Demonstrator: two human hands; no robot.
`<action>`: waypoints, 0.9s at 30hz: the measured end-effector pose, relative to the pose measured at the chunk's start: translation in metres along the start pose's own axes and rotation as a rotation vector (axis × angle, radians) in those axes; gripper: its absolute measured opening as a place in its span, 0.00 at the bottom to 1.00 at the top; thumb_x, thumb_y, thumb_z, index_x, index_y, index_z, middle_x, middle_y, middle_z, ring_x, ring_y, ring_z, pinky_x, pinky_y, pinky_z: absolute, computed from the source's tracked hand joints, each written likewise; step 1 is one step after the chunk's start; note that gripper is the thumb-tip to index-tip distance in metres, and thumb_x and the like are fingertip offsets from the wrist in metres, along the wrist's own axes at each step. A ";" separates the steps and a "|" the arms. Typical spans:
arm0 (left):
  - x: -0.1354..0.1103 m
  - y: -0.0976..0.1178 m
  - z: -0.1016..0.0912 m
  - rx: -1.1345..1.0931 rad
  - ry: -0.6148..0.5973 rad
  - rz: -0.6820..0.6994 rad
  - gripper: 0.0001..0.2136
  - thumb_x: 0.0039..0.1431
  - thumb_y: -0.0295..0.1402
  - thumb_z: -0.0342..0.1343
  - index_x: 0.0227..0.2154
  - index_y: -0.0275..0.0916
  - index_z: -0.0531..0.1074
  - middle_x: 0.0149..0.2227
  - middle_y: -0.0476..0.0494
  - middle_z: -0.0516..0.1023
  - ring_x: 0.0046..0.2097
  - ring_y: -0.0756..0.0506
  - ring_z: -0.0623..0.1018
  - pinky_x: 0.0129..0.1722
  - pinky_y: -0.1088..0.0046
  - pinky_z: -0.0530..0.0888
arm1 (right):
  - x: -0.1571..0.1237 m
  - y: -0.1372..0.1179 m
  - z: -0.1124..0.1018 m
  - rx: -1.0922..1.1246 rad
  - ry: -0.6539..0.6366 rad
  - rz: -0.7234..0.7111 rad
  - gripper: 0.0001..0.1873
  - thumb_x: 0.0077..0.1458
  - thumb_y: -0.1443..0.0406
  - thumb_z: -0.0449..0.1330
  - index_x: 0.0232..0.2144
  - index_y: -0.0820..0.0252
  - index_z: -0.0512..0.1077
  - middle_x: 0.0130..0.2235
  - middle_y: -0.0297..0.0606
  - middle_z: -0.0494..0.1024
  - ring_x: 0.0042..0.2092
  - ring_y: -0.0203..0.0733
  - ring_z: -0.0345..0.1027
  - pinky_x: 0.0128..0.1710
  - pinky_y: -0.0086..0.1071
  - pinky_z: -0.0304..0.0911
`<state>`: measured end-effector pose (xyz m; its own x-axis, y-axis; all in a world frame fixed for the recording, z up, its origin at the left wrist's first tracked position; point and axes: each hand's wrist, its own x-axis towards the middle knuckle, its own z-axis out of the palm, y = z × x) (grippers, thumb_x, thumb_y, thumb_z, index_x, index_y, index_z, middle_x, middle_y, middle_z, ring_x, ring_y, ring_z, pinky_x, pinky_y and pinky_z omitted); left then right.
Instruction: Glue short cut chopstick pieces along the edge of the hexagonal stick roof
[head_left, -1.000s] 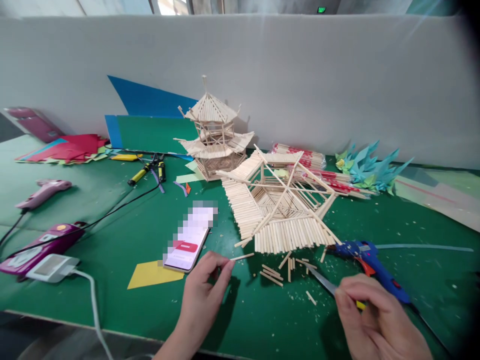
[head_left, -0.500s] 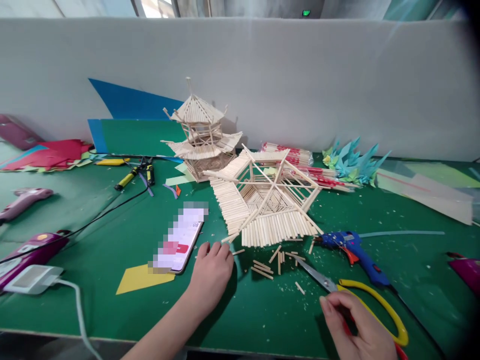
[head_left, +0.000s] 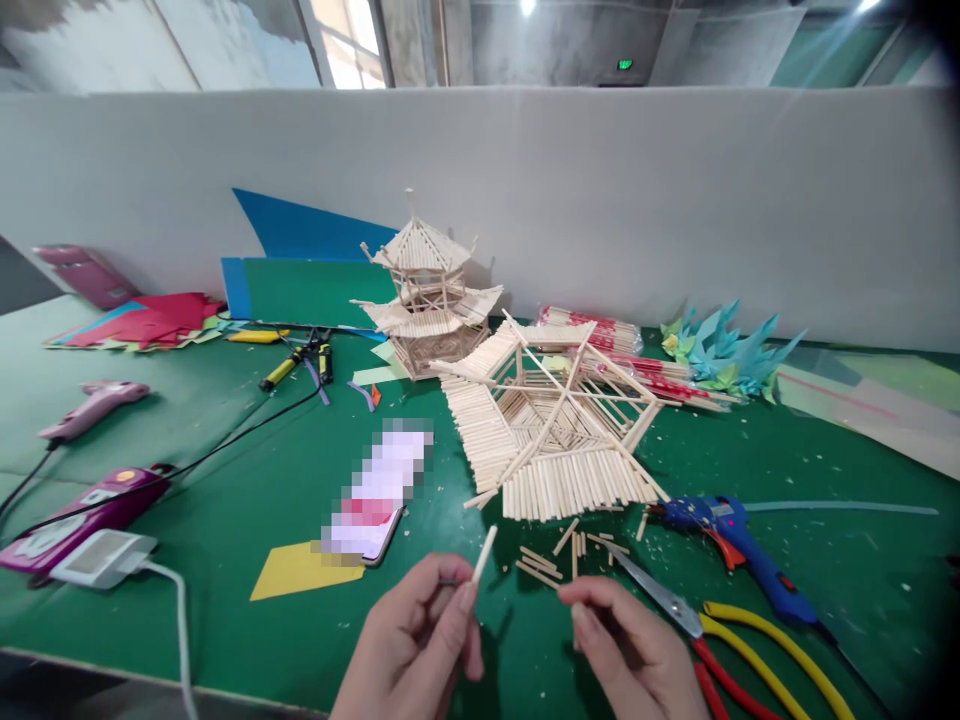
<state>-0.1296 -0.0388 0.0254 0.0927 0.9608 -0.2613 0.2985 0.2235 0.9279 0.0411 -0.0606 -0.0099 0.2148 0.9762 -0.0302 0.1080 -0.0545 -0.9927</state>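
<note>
Between the thumb and fingers of my left hand [head_left: 424, 635] is a short wooden stick [head_left: 485, 556], tilted with its tip upward. My right hand [head_left: 634, 645] hovers beside it, fingers loosely curled, thumb and forefinger slightly apart, with nothing visible between them. Several cut stick pieces [head_left: 541, 566] lie just beyond my hands. Scissors [head_left: 664, 595] with yellow and red handles rest on the table to the right of my right hand. Behind the pieces stands a many-sided stick frame [head_left: 577, 480], with slatted panels on some sides and bare struts on others.
A tiered stick pagoda [head_left: 425, 250] stands behind. On the right lies a blue glue gun [head_left: 765, 560] with a glue stick in it; on the left, a phone [head_left: 382, 500], yellow paper [head_left: 300, 570], a pink glue gun [head_left: 101, 405] and cables. Bagged sticks [head_left: 592, 330] and folded paper [head_left: 720, 345] are further back.
My left hand has picked up a short stick and drawn back toward me. My right hand has come off the scissors and moved left. The view has tilted up.
</note>
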 end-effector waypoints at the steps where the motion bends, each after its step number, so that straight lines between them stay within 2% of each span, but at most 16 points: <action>1: -0.002 0.004 0.003 -0.113 -0.042 -0.062 0.11 0.55 0.44 0.45 0.30 0.40 0.62 0.14 0.55 0.67 0.12 0.55 0.59 0.11 0.81 0.55 | 0.003 -0.002 0.005 0.059 -0.091 0.046 0.12 0.47 0.55 0.57 0.28 0.56 0.74 0.19 0.31 0.68 0.22 0.32 0.59 0.21 0.24 0.54; 4: 0.000 0.008 0.009 -0.325 -0.071 -0.131 0.11 0.54 0.43 0.48 0.29 0.39 0.62 0.12 0.54 0.69 0.11 0.56 0.59 0.11 0.83 0.54 | 0.014 -0.005 0.021 0.245 -0.345 0.127 0.16 0.49 0.53 0.56 0.33 0.57 0.74 0.19 0.31 0.66 0.23 0.32 0.58 0.22 0.24 0.53; 7: 0.006 0.007 0.011 -0.431 -0.074 -0.132 0.09 0.55 0.40 0.48 0.28 0.39 0.63 0.11 0.54 0.70 0.11 0.57 0.60 0.12 0.84 0.53 | 0.022 -0.005 0.037 0.450 -0.440 0.209 0.16 0.48 0.54 0.57 0.34 0.58 0.74 0.18 0.27 0.60 0.21 0.28 0.50 0.20 0.23 0.47; 11: 0.010 0.005 0.010 -0.476 -0.050 -0.115 0.09 0.55 0.39 0.49 0.27 0.38 0.64 0.10 0.54 0.69 0.10 0.57 0.60 0.11 0.85 0.54 | 0.027 -0.002 0.056 0.675 -0.413 0.370 0.17 0.45 0.54 0.61 0.31 0.62 0.75 0.16 0.24 0.56 0.18 0.25 0.44 0.17 0.22 0.41; 15: 0.013 0.004 0.009 -0.499 -0.048 -0.109 0.10 0.54 0.40 0.51 0.26 0.38 0.64 0.11 0.53 0.71 0.10 0.57 0.62 0.12 0.85 0.55 | 0.028 -0.003 0.067 0.732 -0.361 0.433 0.18 0.41 0.55 0.63 0.31 0.63 0.74 0.17 0.27 0.63 0.17 0.24 0.46 0.16 0.21 0.43; 21: 0.016 -0.002 0.012 -0.552 -0.082 -0.134 0.13 0.52 0.44 0.52 0.25 0.39 0.63 0.10 0.54 0.70 0.10 0.57 0.61 0.11 0.84 0.54 | 0.029 -0.008 0.073 0.867 -0.308 0.509 0.14 0.40 0.56 0.65 0.27 0.60 0.72 0.14 0.25 0.64 0.13 0.24 0.49 0.12 0.20 0.44; 27: 0.015 0.001 0.013 -0.535 -0.055 -0.141 0.14 0.50 0.44 0.54 0.23 0.37 0.65 0.09 0.55 0.67 0.12 0.57 0.59 0.15 0.82 0.56 | 0.034 -0.011 0.071 0.927 -0.231 0.538 0.13 0.36 0.60 0.68 0.23 0.64 0.74 0.18 0.28 0.68 0.17 0.24 0.56 0.16 0.18 0.51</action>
<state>-0.1160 -0.0261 0.0189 0.1408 0.9087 -0.3929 -0.2110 0.4153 0.8849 -0.0222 -0.0123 -0.0081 -0.1828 0.8929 -0.4115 -0.7378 -0.4012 -0.5428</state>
